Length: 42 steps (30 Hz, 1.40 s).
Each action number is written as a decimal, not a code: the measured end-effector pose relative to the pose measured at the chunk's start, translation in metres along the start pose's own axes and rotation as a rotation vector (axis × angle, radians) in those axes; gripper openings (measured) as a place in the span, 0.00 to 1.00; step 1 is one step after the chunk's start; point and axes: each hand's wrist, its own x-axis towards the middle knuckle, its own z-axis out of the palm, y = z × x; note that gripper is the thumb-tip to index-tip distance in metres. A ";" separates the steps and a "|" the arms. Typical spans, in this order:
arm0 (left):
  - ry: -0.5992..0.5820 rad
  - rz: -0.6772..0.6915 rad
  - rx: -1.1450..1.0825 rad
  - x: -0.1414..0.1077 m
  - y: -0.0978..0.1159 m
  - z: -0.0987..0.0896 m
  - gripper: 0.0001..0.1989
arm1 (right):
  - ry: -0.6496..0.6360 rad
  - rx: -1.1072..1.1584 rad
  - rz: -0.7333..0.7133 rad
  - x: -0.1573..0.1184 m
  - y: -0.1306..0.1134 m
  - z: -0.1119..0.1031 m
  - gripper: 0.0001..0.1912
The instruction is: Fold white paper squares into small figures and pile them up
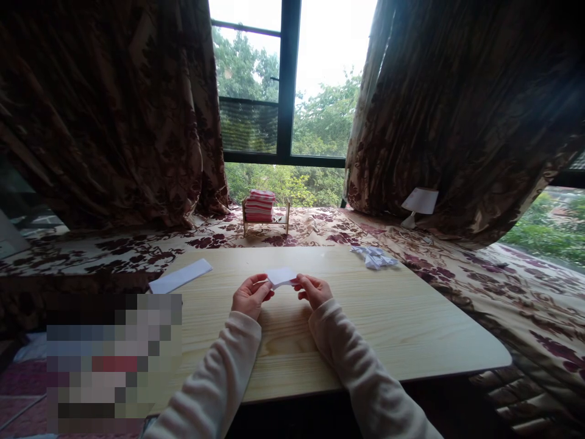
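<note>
A small white piece of paper (281, 276) is held up above the wooden table, stretched between both hands. My left hand (250, 295) pinches its left edge between thumb and fingers. At the opposite edge, my right hand (314, 291) grips it the same way, fingers curled. The paper looks slightly bent along its lower edge; any fold in it is too small to make out. To the left lies a long white stack or strip of paper (181, 276). Several folded white paper pieces (375, 257) sit in a pile at the table's far right.
The light wood table (388, 329) has a rounded right corner. Behind it, a floral-covered ledge (320, 235) carries a small rack (266, 222) of pink striped cloths (259, 206) and a white lamp (421, 201). Dark curtains (425, 103) flank the window. A pixelated patch hides the lower left.
</note>
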 end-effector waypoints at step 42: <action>0.100 0.228 0.234 -0.002 -0.006 0.001 0.11 | -0.032 -0.176 -0.165 -0.004 0.000 0.000 0.16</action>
